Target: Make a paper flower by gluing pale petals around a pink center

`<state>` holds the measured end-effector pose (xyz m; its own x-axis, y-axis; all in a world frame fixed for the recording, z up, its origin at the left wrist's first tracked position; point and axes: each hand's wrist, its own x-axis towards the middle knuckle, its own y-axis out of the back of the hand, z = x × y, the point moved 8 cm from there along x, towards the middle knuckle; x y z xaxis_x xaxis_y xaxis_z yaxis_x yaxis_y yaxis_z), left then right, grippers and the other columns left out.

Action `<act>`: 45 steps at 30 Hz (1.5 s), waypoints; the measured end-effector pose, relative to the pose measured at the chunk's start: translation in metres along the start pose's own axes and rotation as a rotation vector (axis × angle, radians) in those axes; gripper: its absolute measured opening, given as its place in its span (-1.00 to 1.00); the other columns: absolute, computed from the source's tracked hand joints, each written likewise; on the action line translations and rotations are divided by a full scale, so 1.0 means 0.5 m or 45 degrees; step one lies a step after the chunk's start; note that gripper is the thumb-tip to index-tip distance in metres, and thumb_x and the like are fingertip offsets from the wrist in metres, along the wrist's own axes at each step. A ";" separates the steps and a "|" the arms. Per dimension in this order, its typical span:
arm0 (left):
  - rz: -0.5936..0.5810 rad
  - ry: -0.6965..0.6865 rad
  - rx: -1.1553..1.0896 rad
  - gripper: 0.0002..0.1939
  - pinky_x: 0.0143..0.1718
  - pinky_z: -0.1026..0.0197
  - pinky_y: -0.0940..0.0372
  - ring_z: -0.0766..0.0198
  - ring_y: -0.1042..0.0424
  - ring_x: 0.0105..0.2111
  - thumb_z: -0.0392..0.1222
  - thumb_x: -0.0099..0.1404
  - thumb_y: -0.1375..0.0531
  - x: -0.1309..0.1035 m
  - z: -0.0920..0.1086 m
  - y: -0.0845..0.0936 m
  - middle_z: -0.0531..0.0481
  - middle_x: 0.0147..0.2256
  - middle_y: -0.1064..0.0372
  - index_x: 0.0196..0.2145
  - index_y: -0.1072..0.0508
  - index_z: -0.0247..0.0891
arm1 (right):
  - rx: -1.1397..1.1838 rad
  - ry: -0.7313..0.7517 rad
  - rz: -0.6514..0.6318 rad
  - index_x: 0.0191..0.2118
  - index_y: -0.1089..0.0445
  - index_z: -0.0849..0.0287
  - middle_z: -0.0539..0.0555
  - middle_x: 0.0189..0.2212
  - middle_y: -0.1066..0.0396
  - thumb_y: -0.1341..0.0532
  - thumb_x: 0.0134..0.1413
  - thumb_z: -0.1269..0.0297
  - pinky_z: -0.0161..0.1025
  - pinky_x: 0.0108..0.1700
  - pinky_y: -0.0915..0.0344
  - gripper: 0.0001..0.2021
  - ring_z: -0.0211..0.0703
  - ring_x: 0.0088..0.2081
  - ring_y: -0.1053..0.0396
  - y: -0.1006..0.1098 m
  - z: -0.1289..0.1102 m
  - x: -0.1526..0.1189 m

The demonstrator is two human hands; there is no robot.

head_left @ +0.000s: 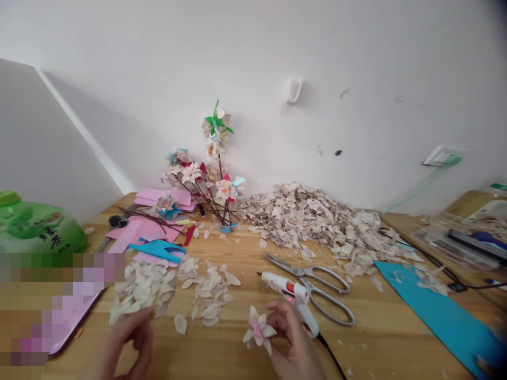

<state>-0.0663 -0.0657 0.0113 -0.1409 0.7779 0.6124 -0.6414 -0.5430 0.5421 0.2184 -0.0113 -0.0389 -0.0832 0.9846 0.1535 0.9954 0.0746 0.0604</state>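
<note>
Fingers of the right hand (291,338) pinch a half-built flower (258,331); the left hand (132,338), fingers spread, touches loose petals (146,290) at 9 o'clock. Many petals remain unused.

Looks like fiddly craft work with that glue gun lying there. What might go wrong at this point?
The glue gun lies right behind the right hand, which holds a paper flower; its light looks lit, so a brush against the nozzle might burn. Its cord runs beside that hand and could snag. The left hand reaches into loose petals, which may easily scatter.
</note>
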 end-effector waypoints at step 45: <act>-0.558 0.383 -1.126 -0.92 -0.58 0.35 -0.09 0.35 -0.18 -0.60 -0.18 -0.03 -0.32 -0.002 0.172 -0.265 0.09 -0.62 -0.12 -0.63 -0.57 -0.15 | 0.110 -0.123 -0.074 -0.19 -0.13 0.05 -0.13 -0.58 -0.44 -0.16 -0.36 0.57 -0.30 -0.40 -0.28 -0.51 -0.20 -0.48 -0.43 -0.026 0.009 -0.007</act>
<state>0.0839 -0.0219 -0.0118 0.1339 0.9644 0.2281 -0.9902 0.1395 -0.0086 0.2060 -0.0148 -0.0444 -0.1400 0.9885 0.0567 0.9898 0.1413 -0.0196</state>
